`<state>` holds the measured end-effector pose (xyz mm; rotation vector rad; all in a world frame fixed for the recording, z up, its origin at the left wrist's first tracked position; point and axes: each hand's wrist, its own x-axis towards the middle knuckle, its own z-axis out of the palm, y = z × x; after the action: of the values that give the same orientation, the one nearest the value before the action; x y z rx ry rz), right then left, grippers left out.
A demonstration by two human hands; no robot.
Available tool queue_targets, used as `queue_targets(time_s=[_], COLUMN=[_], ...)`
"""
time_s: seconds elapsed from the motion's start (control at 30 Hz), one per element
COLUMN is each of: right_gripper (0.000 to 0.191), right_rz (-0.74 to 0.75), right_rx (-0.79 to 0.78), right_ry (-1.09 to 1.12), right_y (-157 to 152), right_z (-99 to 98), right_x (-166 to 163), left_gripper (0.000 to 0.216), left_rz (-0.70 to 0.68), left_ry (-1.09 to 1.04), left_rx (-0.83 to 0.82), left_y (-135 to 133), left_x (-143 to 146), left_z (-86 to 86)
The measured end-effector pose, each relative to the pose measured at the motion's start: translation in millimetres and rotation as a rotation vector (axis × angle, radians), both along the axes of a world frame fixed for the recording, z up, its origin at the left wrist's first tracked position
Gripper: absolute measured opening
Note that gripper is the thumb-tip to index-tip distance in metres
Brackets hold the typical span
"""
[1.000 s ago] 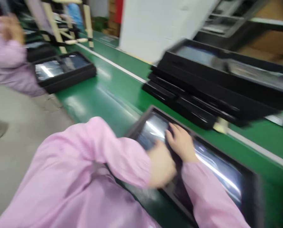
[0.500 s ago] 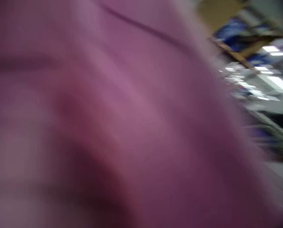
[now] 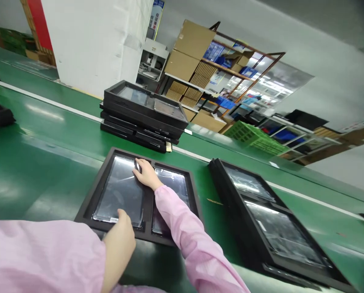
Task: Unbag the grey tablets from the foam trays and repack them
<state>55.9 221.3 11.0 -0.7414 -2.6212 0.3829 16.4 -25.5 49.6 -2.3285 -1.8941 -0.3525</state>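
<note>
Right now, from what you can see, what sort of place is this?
Probably a factory assembly or packing area. It shows in the long green work surface, the black rectangular trays holding glossy flat panels, and the brown metal rack with brown cardboard boxes behind.

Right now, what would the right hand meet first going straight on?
The right hand would probably meet the far rim of the tray, just past its fingertips, though depth is unclear.

tray [image 3: 100,183] black, its panels [image 3: 120,191] glossy dark grey. sleeves [image 3: 197,240] plain pale pink. table [image 3: 47,162] green, a white stripe [image 3: 32,94] toward its far edge; crate [image 3: 255,136] beyond, bright green lattice.
</note>
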Motion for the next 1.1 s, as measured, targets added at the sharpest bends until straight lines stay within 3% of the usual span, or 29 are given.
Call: queue_targets(time_s=[0.1, 0.17, 0.3, 0.4, 0.5, 0.6, 0.73, 0.9, 1.1], right_gripper=[0.049, 0.043, 0.046, 0.042, 0.033, 0.033, 0.040, 0.044, 0.036], right_rz=[0.028, 0.028, -0.035, -0.093, -0.119, -0.150, -0.184, -0.190, -0.142], right_rx=[-0.029, -0.040, -0.027, 0.003, 0.034, 0.060, 0.076, 0.111, 0.003], right_ry=[0.003, 0.015, 0.052, 0.034, -0.028, -0.095, -0.161, -0.204, -0.417], right_y=[6, 12, 26, 30, 24, 16, 11, 10, -13], right_z=[6.1, 12.4, 25.5, 29.5, 28.2, 25.6, 24.3, 32.2, 58.3], right_x=[0, 2, 16, 27, 29, 25, 21, 28, 53], left_gripper=[0.014, 0.021, 0.030, 0.028, 0.029, 0.031, 0.034, 0.050, 0.054], left_rz=[-0.025, -0.031, 0.074, 0.168, 0.179, 0.197, 0.205, 0.074, -0.047], left_ry=[0.163, 0.021, -0.275, -0.279, -0.260, -0.272, -0.213, -0.051, 0.103], left_rx=[-0.225, -0.255, -0.052, 0.073, 0.098, 0.065, -0.149, -0.371, -0.378], left_y=[-3, -3, -10, -21, -29, -30, -22, -3, 5], left_x=[-30, -54, -96, -111, -114, -116, -124, -131, -129], left_z=[10.6, 13.3, -5.9, -27.4, -35.3, -28.8, -11.3, 14.7, 23.2])
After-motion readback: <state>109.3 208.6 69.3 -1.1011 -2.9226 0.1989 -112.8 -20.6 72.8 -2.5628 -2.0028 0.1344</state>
